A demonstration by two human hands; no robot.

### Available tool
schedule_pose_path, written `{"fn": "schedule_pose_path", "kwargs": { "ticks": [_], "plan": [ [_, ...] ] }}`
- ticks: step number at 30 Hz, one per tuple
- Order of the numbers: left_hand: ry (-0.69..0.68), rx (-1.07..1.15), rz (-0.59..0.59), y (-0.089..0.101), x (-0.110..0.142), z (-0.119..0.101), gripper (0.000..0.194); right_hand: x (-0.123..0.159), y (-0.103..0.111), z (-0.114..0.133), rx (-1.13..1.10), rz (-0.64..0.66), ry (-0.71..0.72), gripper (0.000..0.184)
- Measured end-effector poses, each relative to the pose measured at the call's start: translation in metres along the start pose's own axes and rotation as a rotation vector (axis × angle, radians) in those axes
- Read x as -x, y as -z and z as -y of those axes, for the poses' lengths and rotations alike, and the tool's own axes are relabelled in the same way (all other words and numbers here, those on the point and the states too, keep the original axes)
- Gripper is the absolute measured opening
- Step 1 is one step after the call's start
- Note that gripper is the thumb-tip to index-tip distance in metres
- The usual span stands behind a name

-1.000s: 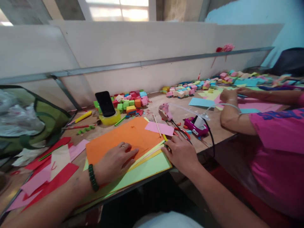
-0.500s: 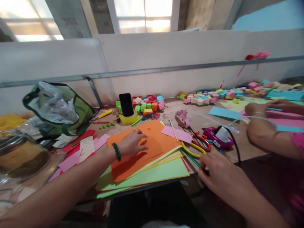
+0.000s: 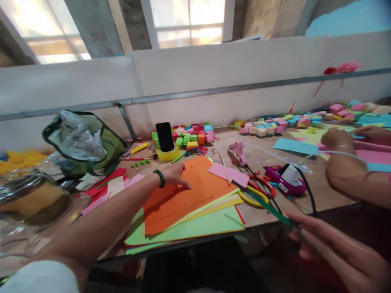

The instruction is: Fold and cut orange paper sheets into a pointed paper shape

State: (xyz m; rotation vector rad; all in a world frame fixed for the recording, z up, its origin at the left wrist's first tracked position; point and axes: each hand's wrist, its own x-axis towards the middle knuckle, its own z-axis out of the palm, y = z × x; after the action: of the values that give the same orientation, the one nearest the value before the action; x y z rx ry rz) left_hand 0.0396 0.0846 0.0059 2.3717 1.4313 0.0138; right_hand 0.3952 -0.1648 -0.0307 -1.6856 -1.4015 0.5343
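Orange paper (image 3: 195,191) lies on top of a stack of coloured sheets, with light green sheets (image 3: 189,230) under it near the table's front edge. My left hand (image 3: 177,176), with a green bead bracelet at the wrist, rests on the orange paper's upper left part, thumb and fingers apart. Off the table's front edge, my right hand (image 3: 324,240) grips the near end of a slim green craft knife (image 3: 269,207); its dark, blade-like end points up and left over a pink paper piece (image 3: 227,174). Yellow-handled scissors (image 3: 255,199) lie beneath it.
A phone (image 3: 165,136) stands at a yellow tape roll (image 3: 168,153). Further right are a pink glue gun (image 3: 240,154) and a purple power strip (image 3: 287,181) with cables. Left stand a green bag (image 3: 113,150) and glass jar (image 3: 33,199). A co-worker's arm (image 3: 345,171) reaches in.
My right hand has moved right and drawn the green craft knife up from beside the scissors. My left hand has shifted slightly up and left on the orange paper. The view tilted a little.
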Motion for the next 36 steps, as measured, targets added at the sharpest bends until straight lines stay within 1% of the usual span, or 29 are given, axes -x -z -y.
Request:
{"fn": "schedule_pose_path", "kwargs": {
  "ticks": [1, 2, 5, 8, 11, 15, 18, 22, 25, 27, 29, 32, 34, 36],
  "plan": [
    [-0.002, 0.025, 0.004, 0.000, 0.000, 0.001, 0.078, -0.004, -0.003, 0.003, -0.031, 0.048, -0.017, 0.046],
    [-0.006, 0.053, 0.006, 0.000, 0.000, 0.001, 0.070, -0.008, -0.006, 0.007, -0.062, 0.069, -0.040, 0.047],
    [-0.042, 0.151, 0.015, -0.001, 0.003, 0.000, 0.047, -0.016, -0.017, 0.013, -0.142, 0.087, -0.101, 0.055],
    [-0.099, 0.262, 0.041, -0.003, 0.009, -0.005, 0.040, -0.015, -0.029, 0.015, -0.212, 0.091, -0.165, 0.054],
    [-0.158, 0.364, 0.059, -0.005, 0.011, -0.013, 0.037, -0.010, -0.036, 0.015, -0.246, 0.061, -0.219, 0.045],
    [-0.211, 0.466, 0.047, -0.006, 0.009, -0.023, 0.034, -0.007, -0.037, 0.010, -0.232, 0.062, -0.181, 0.035],
    [-0.217, 0.513, 0.049, -0.007, 0.010, -0.027, 0.030, -0.006, -0.035, 0.003, -0.193, 0.077, -0.184, 0.035],
    [-0.185, 0.561, 0.067, -0.008, 0.016, -0.030, 0.029, -0.005, -0.035, 0.000, -0.152, 0.062, -0.169, 0.034],
    [-0.165, 0.586, 0.059, -0.010, 0.018, -0.032, 0.030, -0.005, -0.032, 0.001, -0.158, 0.162, -0.198, 0.038],
    [-0.161, 0.600, 0.054, -0.011, 0.019, -0.033, 0.030, -0.005, -0.027, 0.000, -0.236, 0.178, -0.251, 0.042],
    [-0.150, 0.623, 0.071, -0.013, 0.019, -0.032, 0.030, -0.005, -0.022, -0.003, -0.331, 0.131, -0.291, 0.047],
    [-0.124, 0.700, 0.105, -0.015, 0.020, -0.029, 0.034, -0.006, -0.017, -0.008, -0.452, 0.035, -0.317, 0.049],
    [-0.109, 0.760, 0.125, -0.017, 0.020, -0.025, 0.036, -0.006, -0.019, -0.007, -0.510, -0.016, -0.316, 0.048],
    [-0.118, 0.796, 0.134, -0.018, 0.020, -0.022, 0.038, -0.008, -0.024, -0.003, -0.534, -0.026, -0.310, 0.047]
  ]
}}
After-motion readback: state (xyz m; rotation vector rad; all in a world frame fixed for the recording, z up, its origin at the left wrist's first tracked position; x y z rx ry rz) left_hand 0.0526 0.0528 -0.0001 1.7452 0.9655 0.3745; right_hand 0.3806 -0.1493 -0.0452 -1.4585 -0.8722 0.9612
